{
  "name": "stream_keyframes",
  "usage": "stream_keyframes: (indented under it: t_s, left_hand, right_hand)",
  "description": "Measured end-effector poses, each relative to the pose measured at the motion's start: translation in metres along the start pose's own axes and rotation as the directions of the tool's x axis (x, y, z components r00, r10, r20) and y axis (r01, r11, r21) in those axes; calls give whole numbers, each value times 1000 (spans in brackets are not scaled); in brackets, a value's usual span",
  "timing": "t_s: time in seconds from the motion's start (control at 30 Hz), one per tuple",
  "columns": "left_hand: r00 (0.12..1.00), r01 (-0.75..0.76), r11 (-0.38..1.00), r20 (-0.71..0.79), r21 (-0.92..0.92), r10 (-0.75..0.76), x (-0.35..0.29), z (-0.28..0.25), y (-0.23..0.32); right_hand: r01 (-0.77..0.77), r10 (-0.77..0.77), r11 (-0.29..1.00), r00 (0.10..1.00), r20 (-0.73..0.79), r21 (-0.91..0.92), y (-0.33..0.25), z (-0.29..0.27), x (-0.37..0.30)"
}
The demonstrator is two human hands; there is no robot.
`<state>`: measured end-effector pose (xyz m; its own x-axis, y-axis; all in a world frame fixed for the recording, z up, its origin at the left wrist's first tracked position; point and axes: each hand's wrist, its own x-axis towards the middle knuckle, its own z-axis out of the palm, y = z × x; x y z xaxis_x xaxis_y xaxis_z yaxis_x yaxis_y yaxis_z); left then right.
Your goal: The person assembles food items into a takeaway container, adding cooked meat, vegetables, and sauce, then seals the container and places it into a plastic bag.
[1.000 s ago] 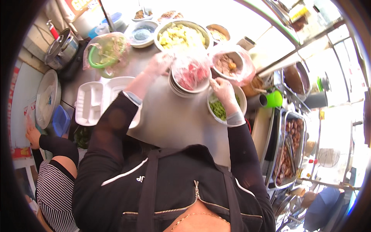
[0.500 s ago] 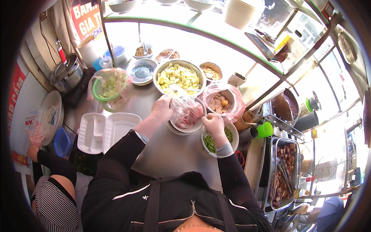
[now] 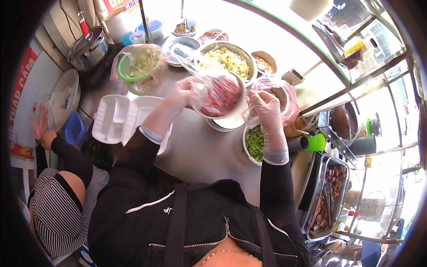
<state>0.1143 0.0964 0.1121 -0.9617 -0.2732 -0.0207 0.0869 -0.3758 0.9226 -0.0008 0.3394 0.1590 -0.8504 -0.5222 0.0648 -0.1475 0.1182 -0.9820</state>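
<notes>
My gloved left hand [image 3: 179,94] grips the left side of a white bowl [image 3: 241,94], tilted and raised above a stack of white plates [image 3: 229,122]. Red sliced meat [image 3: 220,99] lies in it, partly under crumpled clear plastic film [image 3: 192,64] trailing off toward the back left. At the bowl's right side my gloved right hand [image 3: 267,109] is closed in a pinch. What its fingertips hold is too small to make out. Chopped greens [image 3: 254,143] fill a bowl below that hand. Left of my left hand lies an open white foam takeaway box [image 3: 109,119], its compartments bare.
Behind stand a bowl of pale yellow slices [image 3: 227,60], a bagged green basket [image 3: 126,66] and a pink-bagged bowl [image 3: 291,100]. A tray of browned meat with tongs [image 3: 329,196] is at right. Another person's gloved hand [image 3: 41,120] is at far left, beside a basin [image 3: 73,95].
The meat bowl has been lifted from the plates and tilted, and the film over it is pulled up toward the back left. My right hand has left the bowl's rim and turned upward.
</notes>
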Motion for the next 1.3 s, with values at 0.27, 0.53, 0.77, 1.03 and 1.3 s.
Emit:
stream_keyframes:
  t_s: [0.27, 0.53, 0.77, 1.03, 1.3]
  left_hand:
    - [915, 214, 869, -403, 445, -19, 30, -138, -5]
    - [879, 303, 896, -459, 326, -130, 93, -214, -75]
    - [882, 336, 845, -454, 416, -127, 88, -230, -73]
    - [716, -34, 535, -353, 844, 602, 44, -127, -43]
    - [749, -335, 670, -244, 662, 616, 6, -56, -16]
  right_hand:
    - [-37, 43, 986, 999, -33, 160, 5, -2, -36]
    - [-56, 114, 966, 969, -221, 253, 9, -23, -70]
    - [22, 38, 996, 791, -610, 90, 16, -105, -120]
    - [-172, -656, 172, 715, -243, -970, 72, -187, -88]
    - [-227, -444, 116, 859, -255, -967, 123, -174, -70]
